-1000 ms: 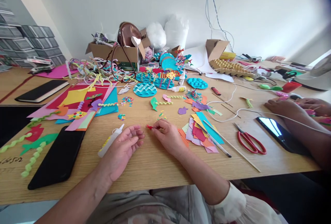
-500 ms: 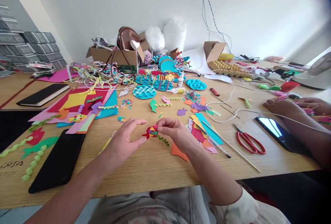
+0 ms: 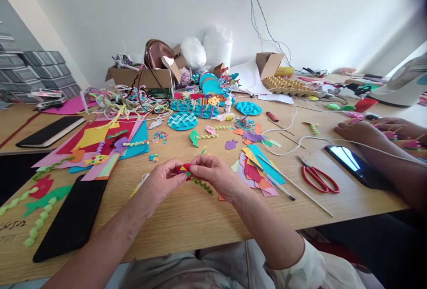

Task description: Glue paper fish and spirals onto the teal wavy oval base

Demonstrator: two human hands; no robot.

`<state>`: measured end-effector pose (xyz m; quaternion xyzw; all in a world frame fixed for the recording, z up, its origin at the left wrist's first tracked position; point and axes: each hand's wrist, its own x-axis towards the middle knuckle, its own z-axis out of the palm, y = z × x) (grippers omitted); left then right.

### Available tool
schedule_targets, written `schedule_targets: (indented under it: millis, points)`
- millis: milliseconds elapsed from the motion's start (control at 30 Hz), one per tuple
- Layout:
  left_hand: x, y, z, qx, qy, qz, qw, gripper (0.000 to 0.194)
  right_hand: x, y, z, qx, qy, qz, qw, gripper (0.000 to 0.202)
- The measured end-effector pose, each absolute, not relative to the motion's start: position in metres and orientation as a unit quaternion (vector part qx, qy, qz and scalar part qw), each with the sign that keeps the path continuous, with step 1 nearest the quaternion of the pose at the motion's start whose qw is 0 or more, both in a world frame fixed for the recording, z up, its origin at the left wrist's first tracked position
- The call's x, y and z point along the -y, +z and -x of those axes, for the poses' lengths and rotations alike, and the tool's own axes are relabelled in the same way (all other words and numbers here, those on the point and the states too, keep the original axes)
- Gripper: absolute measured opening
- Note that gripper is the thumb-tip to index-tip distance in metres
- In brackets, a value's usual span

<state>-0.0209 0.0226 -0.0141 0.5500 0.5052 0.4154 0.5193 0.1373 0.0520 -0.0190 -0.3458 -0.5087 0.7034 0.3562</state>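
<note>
Between my two hands is a small red paper fish [image 3: 183, 169] with coloured patches on it. My left hand [image 3: 163, 178] pinches its left side, and my right hand [image 3: 213, 173] pinches its right side. A twisted dark green pipe cleaner [image 3: 203, 185] sticks out below my right fingers, seemingly joined to the fish. Fingertips cover much of the fish. Beyond my hands lie a purple paper fish [image 3: 231, 144] and a green paper piece with a curly stem [image 3: 194, 138]. Coloured paper scraps [image 3: 256, 171] lie to the right of my right hand.
Red-handled pliers [image 3: 320, 178], a pen [image 3: 276, 185] and a thin stick [image 3: 300, 189] lie at right, near a phone [image 3: 356, 166] and another person's hands [image 3: 356, 135]. A black case [image 3: 71, 220] lies at left. Glue bottles [image 3: 226, 117] stand and lie toward the back. A white cable [image 3: 296, 144] crosses the table.
My left hand, open beside the fish before, has closed on its left side. Both hands and the fish have shifted slightly left in view. The camera has turned a little.
</note>
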Motion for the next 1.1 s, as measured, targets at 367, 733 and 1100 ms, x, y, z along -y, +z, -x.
schedule_targets:
  millis: [367, 733, 1100]
  points:
    - [-0.013, -0.011, 0.025, -0.491, 0.463, -0.506, 0.537, 0.017, -0.049, -0.024, -0.142, 0.590, 0.636, 0.369, 0.334, 0.008]
    - [-0.017, 0.004, 0.053, -0.464, 0.423, -0.519, 0.580, 0.025, -0.054, -0.015, -0.153, 0.660, 0.607, 0.324, 0.302, 0.010]
    - [-0.028, 0.027, 0.036, -0.493, 0.256, -0.661, 0.504, 0.009, -0.053, -0.009, -0.158, 0.772, 0.471, 0.353, 0.239, 0.011]
